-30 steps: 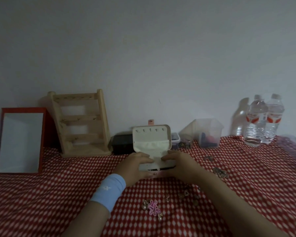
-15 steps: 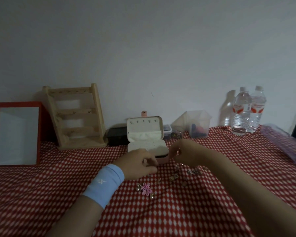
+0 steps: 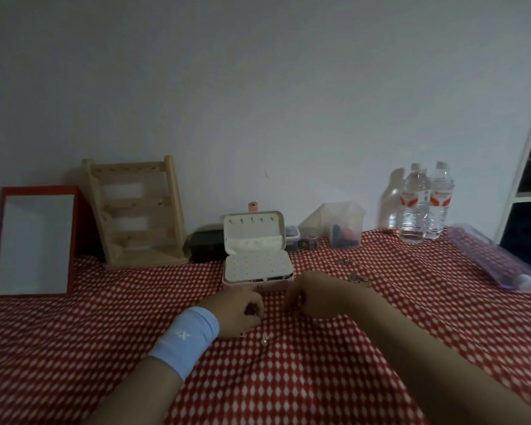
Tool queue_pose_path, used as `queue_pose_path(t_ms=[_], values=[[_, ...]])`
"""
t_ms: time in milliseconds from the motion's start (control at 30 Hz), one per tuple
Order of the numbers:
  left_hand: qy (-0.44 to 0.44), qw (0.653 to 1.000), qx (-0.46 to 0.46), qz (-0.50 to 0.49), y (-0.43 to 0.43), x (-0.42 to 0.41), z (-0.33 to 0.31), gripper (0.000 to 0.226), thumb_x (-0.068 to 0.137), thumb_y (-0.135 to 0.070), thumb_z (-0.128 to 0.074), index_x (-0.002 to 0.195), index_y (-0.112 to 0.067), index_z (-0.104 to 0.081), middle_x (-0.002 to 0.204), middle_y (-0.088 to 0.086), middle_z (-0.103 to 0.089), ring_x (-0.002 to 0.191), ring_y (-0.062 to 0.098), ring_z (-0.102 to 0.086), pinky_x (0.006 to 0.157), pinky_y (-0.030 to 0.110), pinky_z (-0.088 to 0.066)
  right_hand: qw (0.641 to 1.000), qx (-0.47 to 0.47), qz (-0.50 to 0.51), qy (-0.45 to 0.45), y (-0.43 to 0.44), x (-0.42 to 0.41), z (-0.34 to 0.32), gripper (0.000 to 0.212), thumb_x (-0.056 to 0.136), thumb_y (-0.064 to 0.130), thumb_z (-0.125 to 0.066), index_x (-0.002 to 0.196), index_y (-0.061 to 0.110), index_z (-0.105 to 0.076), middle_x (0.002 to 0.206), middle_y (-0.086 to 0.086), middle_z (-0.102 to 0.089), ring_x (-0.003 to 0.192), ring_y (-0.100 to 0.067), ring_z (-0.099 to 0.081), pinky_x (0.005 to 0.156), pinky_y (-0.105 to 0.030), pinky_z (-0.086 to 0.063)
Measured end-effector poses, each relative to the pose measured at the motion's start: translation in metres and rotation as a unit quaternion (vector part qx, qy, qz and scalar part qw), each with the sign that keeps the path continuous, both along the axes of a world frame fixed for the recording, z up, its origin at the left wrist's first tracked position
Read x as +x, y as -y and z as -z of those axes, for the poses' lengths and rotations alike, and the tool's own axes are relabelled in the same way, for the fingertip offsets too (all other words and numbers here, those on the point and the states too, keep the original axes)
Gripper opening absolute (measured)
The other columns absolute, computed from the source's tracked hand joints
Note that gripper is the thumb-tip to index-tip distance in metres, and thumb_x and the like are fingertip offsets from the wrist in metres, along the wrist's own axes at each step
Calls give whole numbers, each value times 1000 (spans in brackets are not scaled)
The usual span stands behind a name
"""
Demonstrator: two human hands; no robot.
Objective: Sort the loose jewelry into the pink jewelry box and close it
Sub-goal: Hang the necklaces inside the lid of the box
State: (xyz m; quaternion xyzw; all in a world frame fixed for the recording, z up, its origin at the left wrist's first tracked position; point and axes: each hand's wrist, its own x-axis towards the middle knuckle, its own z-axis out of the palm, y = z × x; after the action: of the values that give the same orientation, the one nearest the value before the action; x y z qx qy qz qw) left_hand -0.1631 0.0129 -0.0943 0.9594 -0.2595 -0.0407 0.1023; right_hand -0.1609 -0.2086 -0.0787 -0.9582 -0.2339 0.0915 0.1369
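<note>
At centre frame our left hand (image 3: 238, 314) and right hand (image 3: 314, 299) rest curled on the red checked cloth (image 3: 105, 332); we cannot tell whether either pinches anything. Just above them the pink jewelry box (image 3: 258, 285) stands open, with loose jewelry (image 3: 360, 279) to its right.

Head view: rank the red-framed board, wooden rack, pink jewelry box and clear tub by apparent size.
1. Red-framed board and wooden rack: they look about alike, so no ranking.
2. Pink jewelry box, lid open.
3. Clear tub: farther back, so true size unsure.
</note>
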Motion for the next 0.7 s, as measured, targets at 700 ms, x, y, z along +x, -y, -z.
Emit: queue_pose_path(t_ms=[700], values=[[-6, 997, -15, 76, 85, 8, -7, 9, 91, -26, -63, 93, -22, -71, 100, -7, -60, 89, 13, -57, 85, 28, -49, 987, -36, 112, -112, 50, 11, -7, 34, 88, 8, -70, 121, 17, -69, 116, -8, -69, 93, -20, -72, 80, -27, -61]])
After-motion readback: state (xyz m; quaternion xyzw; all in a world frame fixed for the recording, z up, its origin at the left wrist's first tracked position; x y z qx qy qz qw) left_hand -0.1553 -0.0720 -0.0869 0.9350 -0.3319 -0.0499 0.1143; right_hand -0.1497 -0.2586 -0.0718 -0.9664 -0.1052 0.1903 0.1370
